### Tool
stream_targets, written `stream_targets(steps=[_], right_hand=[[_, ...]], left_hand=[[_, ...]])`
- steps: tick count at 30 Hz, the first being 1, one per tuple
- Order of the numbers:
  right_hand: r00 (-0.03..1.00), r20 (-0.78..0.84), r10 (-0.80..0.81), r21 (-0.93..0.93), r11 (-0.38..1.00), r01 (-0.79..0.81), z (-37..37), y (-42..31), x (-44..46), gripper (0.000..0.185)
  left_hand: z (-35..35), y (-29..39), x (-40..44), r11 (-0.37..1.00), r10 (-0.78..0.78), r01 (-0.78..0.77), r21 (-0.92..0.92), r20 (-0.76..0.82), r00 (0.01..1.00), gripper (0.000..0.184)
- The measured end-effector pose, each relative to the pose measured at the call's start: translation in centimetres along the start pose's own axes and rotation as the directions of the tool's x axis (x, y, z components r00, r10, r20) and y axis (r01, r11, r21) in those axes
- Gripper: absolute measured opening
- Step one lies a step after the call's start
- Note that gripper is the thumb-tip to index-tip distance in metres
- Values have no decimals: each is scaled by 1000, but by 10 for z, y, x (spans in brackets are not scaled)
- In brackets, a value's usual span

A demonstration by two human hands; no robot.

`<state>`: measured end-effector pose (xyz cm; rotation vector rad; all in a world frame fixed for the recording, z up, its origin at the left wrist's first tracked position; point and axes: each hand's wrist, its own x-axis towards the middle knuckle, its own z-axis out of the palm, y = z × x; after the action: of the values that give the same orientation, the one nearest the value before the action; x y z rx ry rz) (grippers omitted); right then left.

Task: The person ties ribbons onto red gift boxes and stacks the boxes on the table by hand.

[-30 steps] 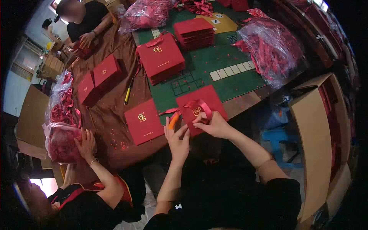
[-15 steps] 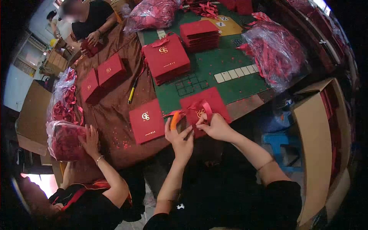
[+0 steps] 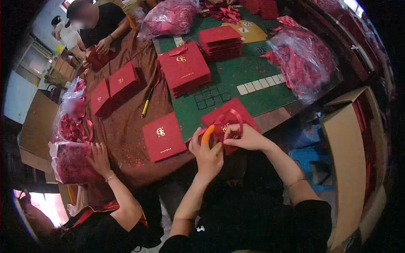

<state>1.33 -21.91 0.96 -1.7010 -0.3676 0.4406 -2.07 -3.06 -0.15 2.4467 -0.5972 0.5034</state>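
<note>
A red gift bag or flat box [image 3: 244, 110] with gold lettering lies at the table's front edge, beneath my hands. From its middle rises a looped red ribbon [image 3: 236, 114]. My right hand [image 3: 249, 137] pinches the ribbon, thumb and fingertips together. Close beside it, my left hand [image 3: 208, 157] has curled fingers at the ribbon's other side, with an orange finger cover [image 3: 208, 135] on one finger. The exact grip of the left fingertips is partly hidden. Left of my hands lies a second red gold-lettered piece [image 3: 162, 141], flat on the brown cloth.
Stacks of red pieces [image 3: 185, 69] stand behind, near a yellow pen [image 3: 146, 107]. A plastic bag of ribbons [image 3: 301, 63] lies at right, above a cardboard box [image 3: 344, 168]. One co-worker's hand [image 3: 100, 158] touches a wrapped bundle [image 3: 69, 162]; another person [image 3: 101, 25] handles a red piece.
My left hand has moved right, closer to my right hand. The ribbon loop now stands larger and more open. The co-worker at the far left has shifted slightly.
</note>
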Motion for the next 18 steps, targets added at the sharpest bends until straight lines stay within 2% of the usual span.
stream_targets(steps=[1, 2, 3, 4, 7, 8, 13, 15, 16, 17, 18], right_hand=[[997, -77, 21, -5, 1000, -22, -2, -4, -2, 18], [982, -134, 136, 181, 977, -111, -5, -4, -2, 19], [952, -168, 257, 366, 913, -181, -6, -4, -2, 20], [954, -244, 171, 390, 919, -65, -4, 1, 0, 20], [959, -231, 161, 400, 915, -57, -2, -4, 2, 20], [956, -288, 50, 269, 963, 31, 1, 11, 7, 21], [922, -387, 30, 375, 918, 128, 16, 14, 13, 23], [897, -441, 41, 282, 955, 95, 19, 19, 15, 23], [879, -476, 4, 283, 947, 149, 21, 21, 19, 22], [881, -473, 4, 285, 947, 148, 22, 21, 16, 22], [874, -471, 116, 379, 922, 82, 24, 4, 12, 22]], left_hand=[[1, 3, -1, 1000, 3, -2, 4, -24, 1000, 12], [3, 3, 0, 999, 38, -40, -28, -84, 996, 11], [1, 4, -2, 999, 37, -40, -30, -80, 996, 11], [-2, 5, -4, 998, 55, -57, -27, -56, 997, 12], [-10, 1, -11, 997, 63, -64, -53, -21, 998, 12], [-14, 1, -13, 997, 54, -54, -54, -10, 999, 11], [-21, -1, -23, 998, 15, -14, -63, 14, 1000, 8], [-24, 0, -27, 998, -12, 14, -58, 31, 999, 8], [-24, 1, -29, 998, -24, 26, -54, 41, 999, 8], [-25, 1, -30, 998, -36, 39, -48, 52, 998, 7], [-26, 1, -32, 998, -39, 41, -45, 52, 998, 7]])
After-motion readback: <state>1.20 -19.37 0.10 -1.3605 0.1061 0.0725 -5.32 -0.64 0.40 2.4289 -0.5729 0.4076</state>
